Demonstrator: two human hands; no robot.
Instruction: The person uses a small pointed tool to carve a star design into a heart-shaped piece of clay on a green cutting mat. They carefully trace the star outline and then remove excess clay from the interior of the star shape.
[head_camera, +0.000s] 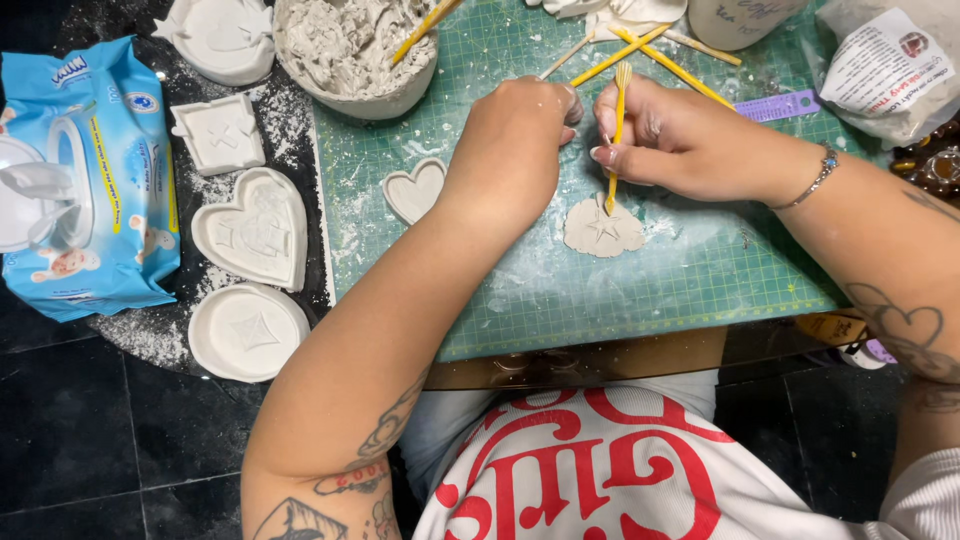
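My right hand (660, 135) grips a yellow sculpting tool (617, 130) upright, its tip pressed into a small flat cloud-shaped clay piece (603, 228) with a star shape marked on it, lying on the green cutting mat (600, 290). My left hand (515, 135) is curled just left of the tool, fingertips close to the right hand's fingers above the clay; whether it holds anything is hidden. A small heart-shaped clay dish (415, 188) lies on the mat beside my left wrist.
A bowl of grey clay (355, 50) with a yellow stick stands at the top. Several yellow and wooden tools (650, 50) and a purple ruler (780, 105) lie beyond my hands. White clay dishes (255, 230) sit left of the mat, next to a blue wipes pack (85, 180). A plastic bag (885, 65) lies top right.
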